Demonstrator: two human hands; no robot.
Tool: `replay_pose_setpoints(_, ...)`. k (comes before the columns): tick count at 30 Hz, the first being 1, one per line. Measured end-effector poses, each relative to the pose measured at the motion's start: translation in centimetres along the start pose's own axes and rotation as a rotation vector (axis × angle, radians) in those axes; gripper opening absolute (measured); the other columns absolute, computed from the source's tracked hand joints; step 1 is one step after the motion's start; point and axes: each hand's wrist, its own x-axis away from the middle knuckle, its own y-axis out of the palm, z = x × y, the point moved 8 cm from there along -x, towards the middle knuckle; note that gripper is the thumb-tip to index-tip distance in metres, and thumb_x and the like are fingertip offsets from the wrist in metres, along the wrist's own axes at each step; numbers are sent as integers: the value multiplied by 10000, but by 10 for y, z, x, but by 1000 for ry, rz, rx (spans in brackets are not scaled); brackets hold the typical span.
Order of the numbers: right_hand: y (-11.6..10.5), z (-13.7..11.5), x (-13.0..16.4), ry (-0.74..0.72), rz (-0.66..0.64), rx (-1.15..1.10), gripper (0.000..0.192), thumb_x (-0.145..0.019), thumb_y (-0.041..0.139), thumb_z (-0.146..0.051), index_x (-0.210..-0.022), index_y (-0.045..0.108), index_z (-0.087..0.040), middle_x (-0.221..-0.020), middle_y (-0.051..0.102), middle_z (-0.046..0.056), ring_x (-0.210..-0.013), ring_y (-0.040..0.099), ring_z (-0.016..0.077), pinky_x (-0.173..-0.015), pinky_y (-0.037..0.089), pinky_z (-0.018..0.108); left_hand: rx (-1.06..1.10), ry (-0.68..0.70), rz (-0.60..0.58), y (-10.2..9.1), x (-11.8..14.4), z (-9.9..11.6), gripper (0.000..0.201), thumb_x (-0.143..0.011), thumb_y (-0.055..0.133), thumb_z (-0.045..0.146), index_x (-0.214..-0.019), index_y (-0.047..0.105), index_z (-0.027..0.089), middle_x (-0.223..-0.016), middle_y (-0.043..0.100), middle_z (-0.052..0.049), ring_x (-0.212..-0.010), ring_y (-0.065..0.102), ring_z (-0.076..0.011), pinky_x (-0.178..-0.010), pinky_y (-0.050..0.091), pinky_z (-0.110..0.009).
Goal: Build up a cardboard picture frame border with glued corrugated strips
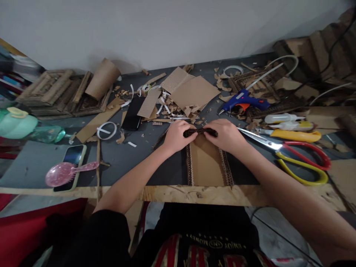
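Note:
A brown cardboard panel (207, 165) with corrugated strips glued along its left and right edges lies on the dark tabletop (133, 155) in front of me. Across its far edge sits a dark corrugated strip (200, 132). My left hand (175, 135) pinches the strip's left end and my right hand (226, 134) pinches its right end, pressing it onto the panel's top edge. Both hands touch the panel.
Red-and-yellow scissors (294, 154), a yellow cutter (296, 135), a glue bottle (280, 118) and a blue glue gun (244, 101) lie to the right. Cardboard sheets (191, 91) and scraps lie behind. A black phone (133, 113), tape ring (106, 130), pink hairbrush (65, 173) and second phone (72, 155) sit left.

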Motion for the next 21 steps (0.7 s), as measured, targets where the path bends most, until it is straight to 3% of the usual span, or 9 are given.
replay_pose_setpoints(10,1,2,2,31,48,18,204,-876,575,-212,-916,774,-198,-909,781,90,-858,717,259,-819,569,410,2,45,32,0,-6,2,153,-876,724,336,-882,747,185,-889,705,-69,-948,654,-242,-859,542,-397)
replay_pose_setpoints(21,2,5,3,73,14,-37,212,-897,586,-190,-957,784,-235,-952,782,70,-940,724,256,-840,595,415,-95,14,30,-1,-6,2,217,-889,729,400,-804,761,202,-874,723,-69,-951,637,-265,-882,540,-456)
